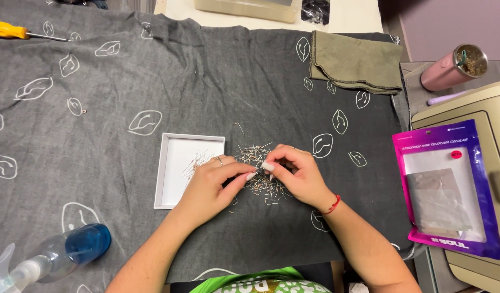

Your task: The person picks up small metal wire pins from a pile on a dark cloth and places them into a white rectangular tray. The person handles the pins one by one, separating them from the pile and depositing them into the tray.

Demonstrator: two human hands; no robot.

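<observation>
Two hands sort a heap of thin metal pins on a grey patterned cloth (152,81).

The left hand (209,184) reaches in from below, wrist low, fingers curled, thumb and forefinger pinched on a pin (too thin to see clearly). A white shallow box (171,187) lies just left of it. The pin pile (258,168) sits between both hands. The right hand (296,176), palm down, fingers bent, pinches pins at the pile's centre.

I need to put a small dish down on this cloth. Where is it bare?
Bare cloth lies between the screwdriver and folded rag, and left of the white tray. Crowded: the pin pile under both hands.
</observation>
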